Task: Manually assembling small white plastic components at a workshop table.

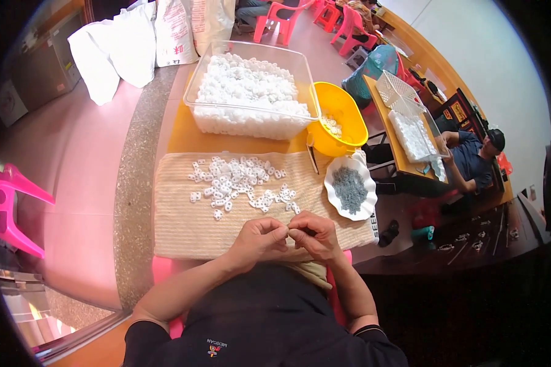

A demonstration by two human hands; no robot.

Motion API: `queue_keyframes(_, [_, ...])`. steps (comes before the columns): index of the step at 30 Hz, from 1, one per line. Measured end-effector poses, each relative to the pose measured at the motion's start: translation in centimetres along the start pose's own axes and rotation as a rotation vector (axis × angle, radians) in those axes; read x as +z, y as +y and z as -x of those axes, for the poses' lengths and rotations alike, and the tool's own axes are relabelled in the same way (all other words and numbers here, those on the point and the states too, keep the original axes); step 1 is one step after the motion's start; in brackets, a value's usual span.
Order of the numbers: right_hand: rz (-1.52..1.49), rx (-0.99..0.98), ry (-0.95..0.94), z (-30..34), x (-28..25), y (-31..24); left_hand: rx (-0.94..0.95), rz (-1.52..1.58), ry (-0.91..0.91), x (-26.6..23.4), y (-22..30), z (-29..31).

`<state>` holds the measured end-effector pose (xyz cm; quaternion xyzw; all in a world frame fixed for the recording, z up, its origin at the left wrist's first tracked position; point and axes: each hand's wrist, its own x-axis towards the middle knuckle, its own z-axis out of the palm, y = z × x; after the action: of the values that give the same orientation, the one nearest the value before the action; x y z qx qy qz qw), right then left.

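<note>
Tip to tip, our left hand (260, 243) and right hand (317, 240) are pinched closed above the cloth (190, 237); we cannot tell whether they grip anything. Just beyond them, our white pieces (228, 177) lie loose on the cloth. To our right a dish (365, 208) holds grey bits (350, 188), near a yellow tub (354, 114). A clear bin (196, 105) full of white parts (248, 82) stands farther back on the bench (182, 136).

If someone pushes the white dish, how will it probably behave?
The dish probably keeps its shape, as its wavy rim looks firm. It may spill if tilted, since many small grey pieces lie loosely inside. It might also drag the cloth beneath, which looks soft and ribbed.
</note>
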<state>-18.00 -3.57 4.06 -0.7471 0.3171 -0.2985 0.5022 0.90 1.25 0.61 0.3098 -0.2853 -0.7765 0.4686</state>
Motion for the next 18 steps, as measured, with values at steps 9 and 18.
queue_keyframes(9, [-0.066, 0.089, 0.084, 0.1, 0.8, 1.0, 0.134, -0.162, 0.039, -0.3, -0.2, -0.3])
queue_keyframes(18, [-0.115, 0.124, 0.095, 0.1, 1.1, 1.0, 0.212, -0.342, 0.079, -0.4, -0.2, -0.4])
